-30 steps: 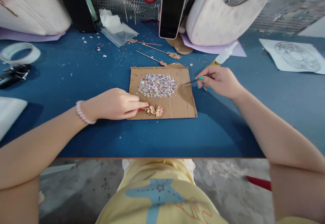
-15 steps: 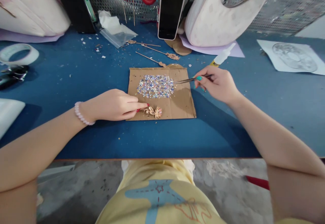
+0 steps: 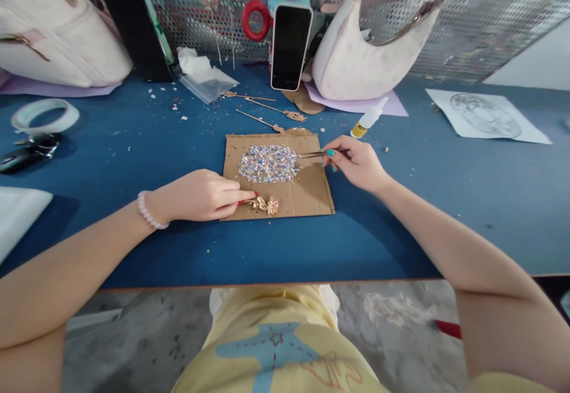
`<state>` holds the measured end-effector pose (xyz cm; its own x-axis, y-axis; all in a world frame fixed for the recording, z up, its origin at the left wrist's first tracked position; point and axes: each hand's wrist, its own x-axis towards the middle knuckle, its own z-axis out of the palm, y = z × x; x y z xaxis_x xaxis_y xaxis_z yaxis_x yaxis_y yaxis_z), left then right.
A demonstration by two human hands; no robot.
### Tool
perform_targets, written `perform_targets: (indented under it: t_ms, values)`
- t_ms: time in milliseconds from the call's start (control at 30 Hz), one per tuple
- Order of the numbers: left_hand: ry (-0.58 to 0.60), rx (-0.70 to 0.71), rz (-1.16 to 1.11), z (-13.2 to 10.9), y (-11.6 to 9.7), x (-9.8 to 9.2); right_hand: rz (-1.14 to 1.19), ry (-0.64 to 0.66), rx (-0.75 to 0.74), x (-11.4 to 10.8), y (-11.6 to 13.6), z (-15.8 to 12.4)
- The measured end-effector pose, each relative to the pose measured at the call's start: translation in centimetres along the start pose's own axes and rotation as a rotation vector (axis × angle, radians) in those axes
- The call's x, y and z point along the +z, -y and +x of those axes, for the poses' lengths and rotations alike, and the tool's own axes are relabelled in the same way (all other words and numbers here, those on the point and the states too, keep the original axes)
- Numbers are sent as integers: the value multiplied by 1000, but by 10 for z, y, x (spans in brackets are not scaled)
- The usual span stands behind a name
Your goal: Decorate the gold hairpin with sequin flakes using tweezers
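A piece of brown cardboard lies on the blue table. On it is a heap of small iridescent flakes. My left hand rests at the cardboard's near left corner, fingers pinched on a gold flower-shaped hairpin ornament. My right hand grips thin metal tweezers. Their tips point at the right edge of the heap.
Gold hair sticks, a small glue bottle, a phone and two pale bags stand behind the cardboard. A tape roll and black tool lie left. A printed sheet lies right.
The view has tilted up, showing more of the mesh wall. The tweezers' tips have drawn a little closer to the heap; my left hand has stayed on the ornament.
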<state>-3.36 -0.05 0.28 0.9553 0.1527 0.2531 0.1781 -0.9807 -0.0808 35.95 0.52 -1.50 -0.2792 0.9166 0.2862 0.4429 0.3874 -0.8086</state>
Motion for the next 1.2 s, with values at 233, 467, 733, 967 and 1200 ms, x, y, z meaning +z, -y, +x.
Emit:
perform_targets:
  t_ms: [233,467,733,967,1200]
  values:
    - [-5,14,-2,0,-2,-1,-112,-22,0,7,-7,0]
    - [-25,16,-23,1,-2,1,-194,-39,-40,8,-6,-5]
    - [5,7,-44,0,-3,-1,-271,-60,-136,3,-7,-8]
    - [6,10,-74,-1,-3,1,-346,-78,-174,7,-4,-13]
    - [18,-3,-86,-1,-3,0,-402,-80,-175,10,-10,-5]
